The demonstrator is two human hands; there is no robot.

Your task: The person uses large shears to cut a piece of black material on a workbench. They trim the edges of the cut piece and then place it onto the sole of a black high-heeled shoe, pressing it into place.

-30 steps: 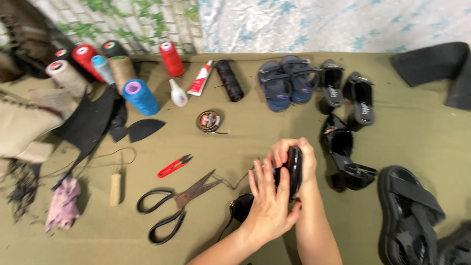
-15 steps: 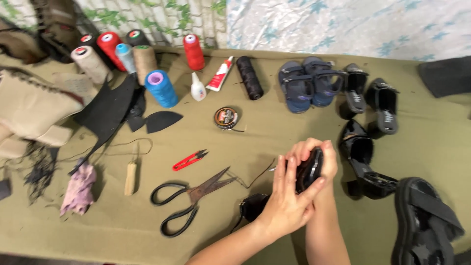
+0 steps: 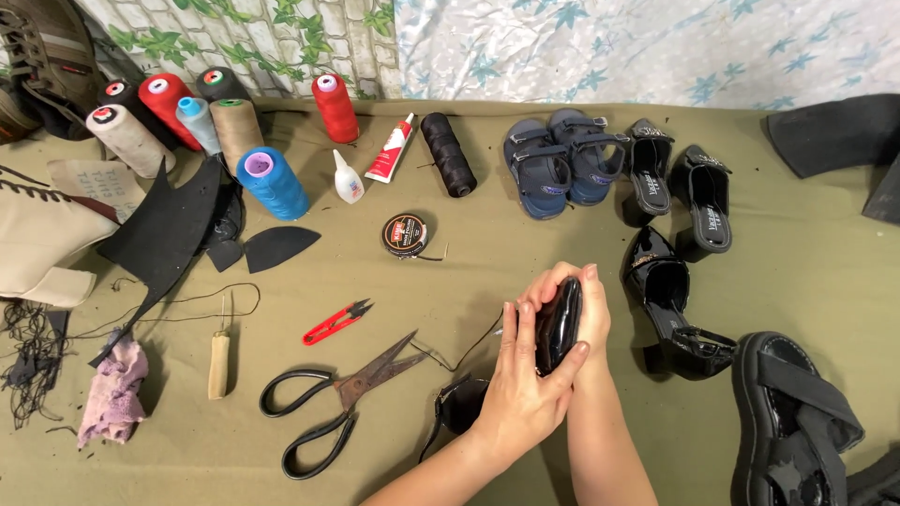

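Both my hands clasp a glossy black shoe (image 3: 560, 323) just above the olive cloth, right of centre. My left hand (image 3: 518, 382) presses on it from the near side, fingers spread along its edge. My right hand (image 3: 583, 302) wraps it from the far side. The shoe's strap (image 3: 457, 409) hangs under my left wrist. A dark thread (image 3: 473, 343) trails from the shoe to the left. Its matching black heeled shoe (image 3: 672, 314) lies just to the right. Large black-handled scissors (image 3: 339, 400) lie to the left.
Red thread snips (image 3: 337, 321), a wooden-handled awl (image 3: 218, 364), a round tin (image 3: 405, 234), two glue tubes and several thread cones (image 3: 271, 183) fill the left and back. Blue sandals (image 3: 561, 159), black slides (image 3: 677, 182) and a chunky black sandal (image 3: 793, 426) sit on the right.
My view has shifted, so everything sits slightly more to the right and lower in frame. My hands have stayed clasped on the black shoe, turning it a little.
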